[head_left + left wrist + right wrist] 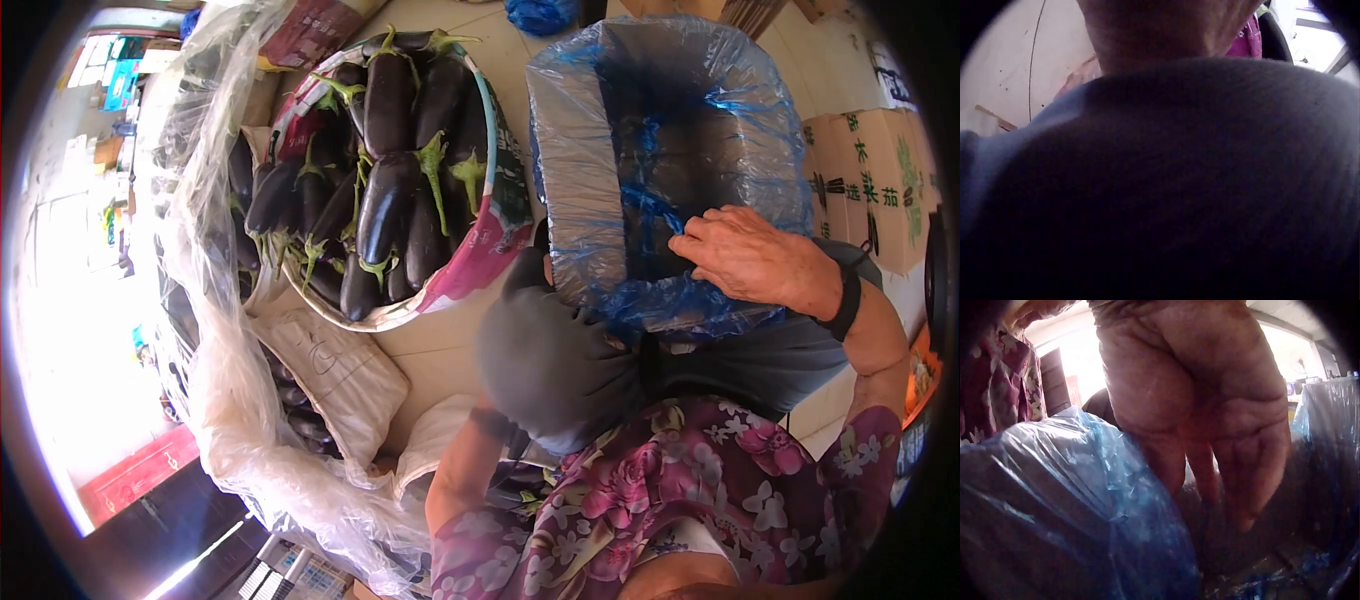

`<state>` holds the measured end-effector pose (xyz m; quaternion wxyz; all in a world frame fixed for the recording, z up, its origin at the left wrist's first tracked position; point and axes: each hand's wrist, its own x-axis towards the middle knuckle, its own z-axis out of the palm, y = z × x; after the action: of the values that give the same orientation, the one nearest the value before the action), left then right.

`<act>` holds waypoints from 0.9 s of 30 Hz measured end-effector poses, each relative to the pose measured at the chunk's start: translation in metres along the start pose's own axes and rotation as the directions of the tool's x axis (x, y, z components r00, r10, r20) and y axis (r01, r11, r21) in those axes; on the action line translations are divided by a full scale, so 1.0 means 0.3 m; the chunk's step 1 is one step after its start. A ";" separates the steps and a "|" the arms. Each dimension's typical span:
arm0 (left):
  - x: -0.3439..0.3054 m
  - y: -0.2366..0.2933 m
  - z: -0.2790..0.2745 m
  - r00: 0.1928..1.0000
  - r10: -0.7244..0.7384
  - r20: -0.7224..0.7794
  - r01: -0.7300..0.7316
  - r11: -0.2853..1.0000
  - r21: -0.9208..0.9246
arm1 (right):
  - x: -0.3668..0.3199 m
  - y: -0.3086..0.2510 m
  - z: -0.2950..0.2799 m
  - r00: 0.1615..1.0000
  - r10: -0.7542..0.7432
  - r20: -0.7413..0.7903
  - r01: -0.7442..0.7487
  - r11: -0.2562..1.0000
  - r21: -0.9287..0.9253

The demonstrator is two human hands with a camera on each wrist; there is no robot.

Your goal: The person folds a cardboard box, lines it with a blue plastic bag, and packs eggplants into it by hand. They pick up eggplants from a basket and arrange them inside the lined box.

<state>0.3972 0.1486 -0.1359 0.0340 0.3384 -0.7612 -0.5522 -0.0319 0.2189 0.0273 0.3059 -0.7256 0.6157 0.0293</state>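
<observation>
My right hand (750, 255) hangs over the near right part of a box lined with thin blue plastic film (570, 130). In the right wrist view its fingers (1250, 487) point loosely down inside the lined box, and nothing shows between them. Crinkled blue film lies close by the fingertips. My left forearm (460, 475) goes down beside a grey trouser knee (545, 350), which hides most of the left hand. Only skin near the left wrist (1160, 31) shows above the grey cloth in the left wrist view; its fingers are hidden.
Left of the box stands a round sack (490, 215) heaped with dark eggplants (390, 195). Clear plastic sheeting (230, 400) drapes along the left side over more eggplants. A printed carton (870, 190) stands at the right. A blue bag (540, 15) lies at the back.
</observation>
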 end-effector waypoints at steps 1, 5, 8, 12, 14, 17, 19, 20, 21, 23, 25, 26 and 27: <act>0.002 0.000 0.003 1.000 0.000 0.001 0.000 1.000 -0.005 | 0.000 0.001 0.002 1.000 -0.006 -0.012 0.006 1.000 0.004; 0.015 -0.001 0.008 1.000 0.002 0.008 -0.001 1.000 -0.017 | 0.005 0.009 0.014 0.998 0.014 0.059 -0.012 0.999 -0.042; 0.024 -0.003 0.015 1.000 0.002 0.020 -0.001 1.000 -0.028 | 0.003 0.010 0.021 0.998 0.009 0.056 -0.007 1.000 -0.031; 0.028 -0.002 0.014 1.000 0.000 0.015 0.001 0.999 -0.035 | 0.006 0.011 0.028 0.998 0.006 0.066 -0.001 0.997 -0.074; 0.035 -0.002 0.012 1.000 0.001 0.017 0.000 0.999 -0.038 | 0.006 0.013 0.033 0.998 0.011 0.069 -0.005 0.997 -0.081; 0.046 -0.003 0.013 1.000 0.001 0.025 0.001 0.999 -0.046 | 0.003 0.016 0.043 0.999 -0.015 0.039 0.017 0.998 -0.061; 0.044 -0.005 0.014 1.000 -0.005 0.027 0.006 0.999 -0.052 | 0.007 0.010 0.036 0.998 0.004 0.069 0.000 0.998 -0.064; 0.045 -0.006 0.015 1.000 -0.007 0.026 0.008 0.998 -0.055 | 0.008 0.009 0.036 0.998 0.003 0.070 0.001 0.998 -0.064; 0.046 -0.007 0.015 1.000 -0.008 0.026 0.010 0.998 -0.060 | 0.009 0.009 0.036 0.997 0.001 0.081 0.004 0.998 -0.068; 0.049 -0.008 0.017 1.000 -0.011 0.025 0.013 0.998 -0.068 | 0.011 0.009 0.038 0.995 -0.001 0.095 0.008 0.997 -0.072; 0.052 -0.010 0.018 1.000 -0.014 0.023 0.016 0.997 -0.077 | 0.012 0.010 0.043 0.995 -0.005 0.101 0.012 0.997 -0.071; 0.054 -0.011 0.019 1.000 -0.016 0.022 0.018 0.997 -0.081 | 0.013 0.009 0.043 0.995 -0.005 0.102 0.013 0.997 -0.071; 0.056 -0.012 0.020 1.000 -0.017 0.022 0.019 0.996 -0.086 | 0.015 0.007 0.043 0.994 -0.003 0.106 0.011 0.997 -0.070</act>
<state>0.3836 0.1436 -0.1468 0.0352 0.3375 -0.7339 -0.5884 -0.0286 0.2211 0.0142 0.3124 -0.7356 0.5945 0.0884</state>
